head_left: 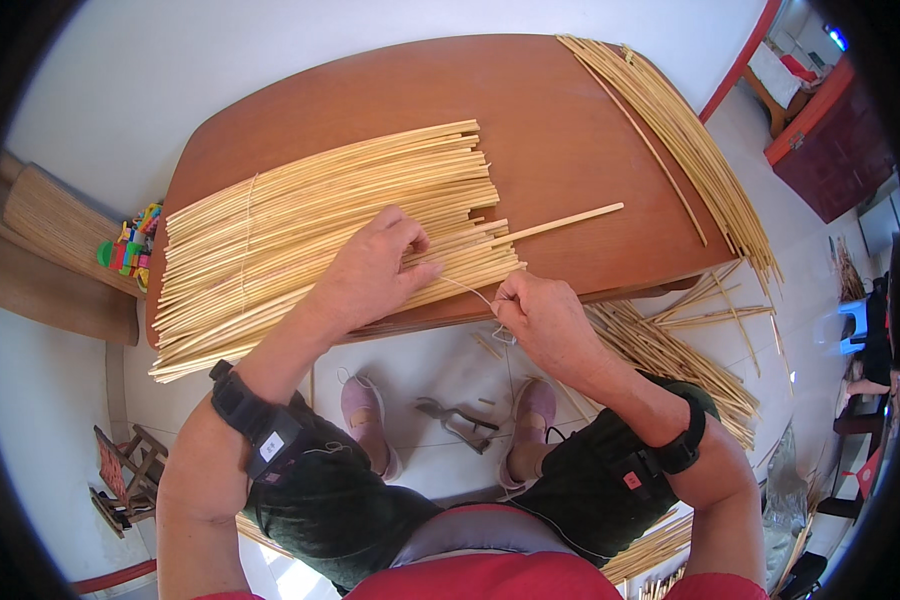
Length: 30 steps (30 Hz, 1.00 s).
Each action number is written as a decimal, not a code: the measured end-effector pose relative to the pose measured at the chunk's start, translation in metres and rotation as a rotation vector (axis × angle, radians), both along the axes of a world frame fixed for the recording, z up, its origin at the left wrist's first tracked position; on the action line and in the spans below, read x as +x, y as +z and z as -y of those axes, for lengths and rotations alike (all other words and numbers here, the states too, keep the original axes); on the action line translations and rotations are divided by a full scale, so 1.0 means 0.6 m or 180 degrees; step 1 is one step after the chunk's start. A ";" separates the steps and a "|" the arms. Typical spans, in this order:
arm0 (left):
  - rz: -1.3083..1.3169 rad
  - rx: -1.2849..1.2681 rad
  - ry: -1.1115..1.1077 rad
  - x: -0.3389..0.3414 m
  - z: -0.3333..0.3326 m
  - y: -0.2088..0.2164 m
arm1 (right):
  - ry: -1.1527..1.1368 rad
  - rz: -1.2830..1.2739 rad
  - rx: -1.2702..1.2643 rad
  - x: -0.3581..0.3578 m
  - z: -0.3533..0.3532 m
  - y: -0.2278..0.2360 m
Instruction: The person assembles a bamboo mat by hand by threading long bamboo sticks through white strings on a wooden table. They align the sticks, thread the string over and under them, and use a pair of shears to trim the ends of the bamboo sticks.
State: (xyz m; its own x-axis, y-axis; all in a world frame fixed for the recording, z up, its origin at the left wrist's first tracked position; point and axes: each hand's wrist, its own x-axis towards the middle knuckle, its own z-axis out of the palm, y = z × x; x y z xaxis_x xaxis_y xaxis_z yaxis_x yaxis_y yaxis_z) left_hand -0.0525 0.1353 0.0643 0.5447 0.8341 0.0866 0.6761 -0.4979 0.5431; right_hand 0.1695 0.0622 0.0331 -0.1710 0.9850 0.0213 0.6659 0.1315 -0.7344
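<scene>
A mat of pale straw-coloured stalks (310, 240) lies on the brown table, with a thin binding thread (247, 230) crossing it near its left end. My left hand (370, 265) rests on the mat toward its right end, its thumb and forefinger apart. At the table's front edge, my right hand (540, 315) is closed in a pinch on a white string (465, 288). That string runs from the stalks near my left thumb to my right fingers, and a loose loop hangs below them. One longer stalk (570, 218) sticks out past the mat's right end.
More loose stalks (670, 140) lie along the table's right edge (570, 120). Another pile (660, 350) is on the floor at the right. Pruning shears (458, 422) lie between my feet. Colourful toy blocks (130, 245) and a small wooden stool (130, 475) are at the left.
</scene>
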 end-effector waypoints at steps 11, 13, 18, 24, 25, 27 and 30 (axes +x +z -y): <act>-0.0045 0.0162 0.0105 -0.004 -0.015 -0.024 | -0.0097 -0.1343 -0.1883 0.016 0.002 0.046; -0.0050 0.0060 0.0176 0.000 -0.014 -0.020 | -0.0038 -0.1745 -0.2022 0.024 0.005 0.044; -0.0102 -0.0006 0.0208 -0.001 -0.017 -0.019 | -0.0074 -0.2061 -0.2311 0.032 0.010 0.044; -0.0045 -0.0131 0.0152 -0.003 -0.021 -0.018 | -0.0161 -0.2111 -0.2251 0.039 0.009 0.026; -0.0044 -0.0176 0.0109 -0.003 -0.022 -0.016 | -0.0187 -0.2077 -0.2236 0.040 0.008 0.024; -0.0104 -0.0197 0.0094 -0.002 -0.023 -0.010 | -0.0185 -0.2017 -0.2219 0.040 0.006 0.022; -0.0164 -0.0313 0.0108 -0.001 -0.023 -0.006 | -0.0189 -0.1997 -0.2218 0.038 0.005 0.022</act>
